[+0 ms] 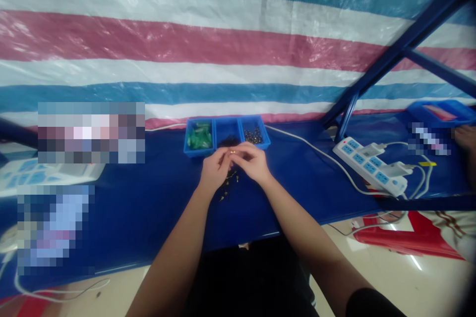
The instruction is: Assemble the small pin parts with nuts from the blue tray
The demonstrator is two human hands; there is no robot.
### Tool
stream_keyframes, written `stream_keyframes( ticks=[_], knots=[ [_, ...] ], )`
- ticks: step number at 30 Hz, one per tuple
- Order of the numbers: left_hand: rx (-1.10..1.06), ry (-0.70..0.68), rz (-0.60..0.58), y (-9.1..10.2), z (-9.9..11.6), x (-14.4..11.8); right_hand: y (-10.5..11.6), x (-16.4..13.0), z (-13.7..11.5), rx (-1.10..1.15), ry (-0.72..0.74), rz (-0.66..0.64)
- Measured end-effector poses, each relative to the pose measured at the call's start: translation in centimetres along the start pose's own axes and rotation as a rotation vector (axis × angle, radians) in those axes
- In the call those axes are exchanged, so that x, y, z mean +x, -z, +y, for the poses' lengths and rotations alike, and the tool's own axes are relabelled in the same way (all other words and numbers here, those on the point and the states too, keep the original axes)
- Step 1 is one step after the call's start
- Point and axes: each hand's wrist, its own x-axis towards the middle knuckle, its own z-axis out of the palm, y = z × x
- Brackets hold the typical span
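Note:
My left hand [214, 168] and my right hand [252, 161] meet fingertip to fingertip over the blue table [148, 198], pinching a tiny brass-coloured part [232, 151] between them. Just below the hands, several small dark and brass pieces [227, 187] lie loose on the cloth. Right behind the fingers stands a row of three small blue bins: the left bin [199, 137] holds green pieces, the middle bin [227, 134] holds dark ones, the right bin [254, 133] holds small dark beads or nuts.
A white power strip [372, 166] with plugs and white cables lies at the right. A blue tray [442, 111] and another person's hand [466, 138] sit at the far right edge. A striped tarp [223, 44] hangs behind; a blue metal frame [390, 59] slants down right.

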Motion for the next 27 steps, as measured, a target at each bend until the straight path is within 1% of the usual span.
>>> stream_keyframes(
  ticks=[5,7,9,10,12,13,16,18,20,21,22,24,25,27],
  knots=[
    [0.015,-0.001,0.006,0.1,0.1,-0.1,0.1,0.0,0.0,0.013,0.075,0.001],
    [0.022,0.001,0.025,0.1,0.1,-0.1,0.4,0.2,0.1,-0.052,0.104,0.042],
    [0.036,0.003,0.054,0.0,0.2,-0.1,1.1,0.4,0.5,-0.189,0.119,0.14],
    [0.042,0.003,0.072,0.0,0.2,-0.1,1.6,0.6,0.7,-0.277,0.115,0.211],
    [0.046,0.008,0.106,0.0,0.2,-0.1,2.5,1.0,1.3,-0.447,0.088,0.333],
    [0.045,0.013,0.121,0.1,0.2,-0.1,3.0,1.1,1.6,-0.532,0.067,0.366],
    [0.047,0.033,0.156,0.1,0.2,-0.1,3.8,1.4,2.3,-0.713,-0.011,0.399],
    [0.04,0.04,0.187,0.2,0.2,0.0,3.9,1.4,2.3,-0.769,-0.022,0.401],
    [0.023,0.041,0.224,0.2,0.2,0.1,3.7,1.1,2.0,-0.736,0.033,0.358],
    [0.017,0.043,0.239,0.2,0.1,0.1,3.5,1.0,1.7,-0.683,0.072,0.302],
    [0.013,0.045,0.251,0.3,0.1,0.1,3.3,0.8,1.4,-0.606,0.107,0.221],
    [0.016,0.047,0.267,0.3,0.0,0.2,2.8,0.4,0.8,-0.451,0.123,0.003],
    [0.022,0.046,0.271,0.3,0.0,0.2,2.6,0.3,0.6,-0.393,0.108,-0.111],
    [0.035,0.04,0.278,0.3,-0.1,0.2,2.4,0.0,0.2,-0.319,0.035,-0.269]
  ],
)
